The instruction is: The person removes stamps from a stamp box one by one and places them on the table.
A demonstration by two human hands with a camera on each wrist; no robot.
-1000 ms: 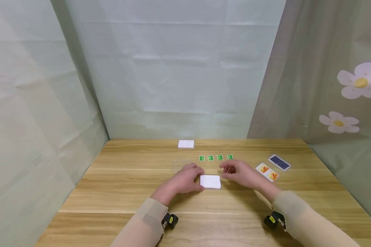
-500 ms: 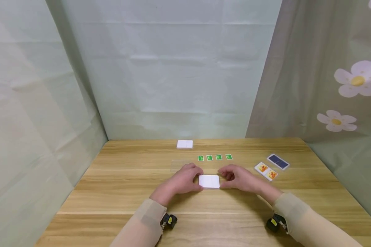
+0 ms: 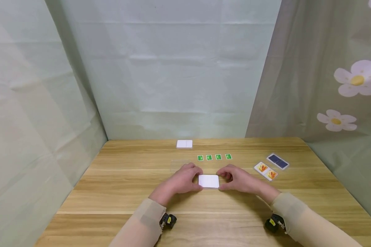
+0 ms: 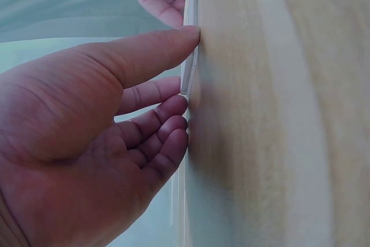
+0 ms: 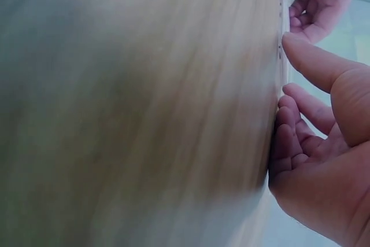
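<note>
A thin stack of white cards (image 3: 208, 181) lies flat on the wooden table in the head view, between the two hands. My left hand (image 3: 185, 179) holds its left end, thumb at the near edge and fingers at the far edge. At the opposite end, the right hand (image 3: 239, 179) spans the stack the same way with thumb and forefinger. The left wrist view shows the stack (image 4: 189, 70) edge-on, with a thin layer under the white, and the left thumb pressed to its side. Seen from the right wrist, the right hand (image 5: 324, 137) keeps its other fingers curled near the tabletop.
Behind the hands runs a row of several small green cards (image 3: 209, 157). Another white card stack (image 3: 184, 144) lies at the table's back edge. A clear sheet (image 3: 177, 165) is beyond the left hand. To the right lie an orange-pictured card (image 3: 266, 171) and a dark blue one (image 3: 277, 161).
The right hand has come in toward the white stack's right end, its thumb and forefinger now at the edges. The left hand has kept its place on the left end.
</note>
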